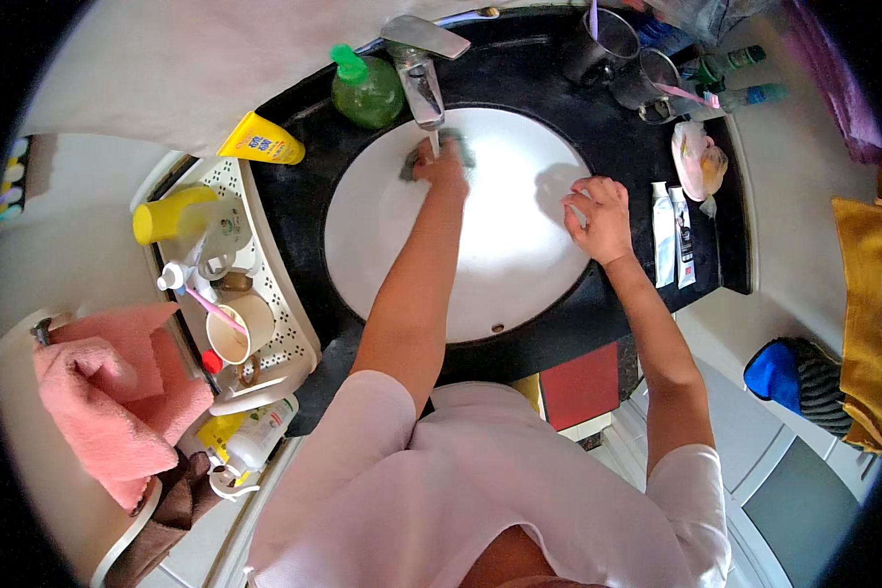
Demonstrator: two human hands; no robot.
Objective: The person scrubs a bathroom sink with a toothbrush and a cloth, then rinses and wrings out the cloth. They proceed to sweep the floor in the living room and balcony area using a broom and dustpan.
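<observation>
My left hand is in the back of the white oval washbasin, beneath the metal faucet, with a thin stream of water falling on it. A dark greenish-grey cloth or pad shows around its fingers, and the hand appears to be on it; the grip itself is partly hidden. Near the basin's right rim is my right hand, fingers curled and apart, with nothing visible in it and its shadow on the bowl.
A green pump bottle and yellow tube stand behind left. At left, a white perforated basket holds cups and bottles. On the right lie two toothpaste tubes and a plastic bag, below dark cups.
</observation>
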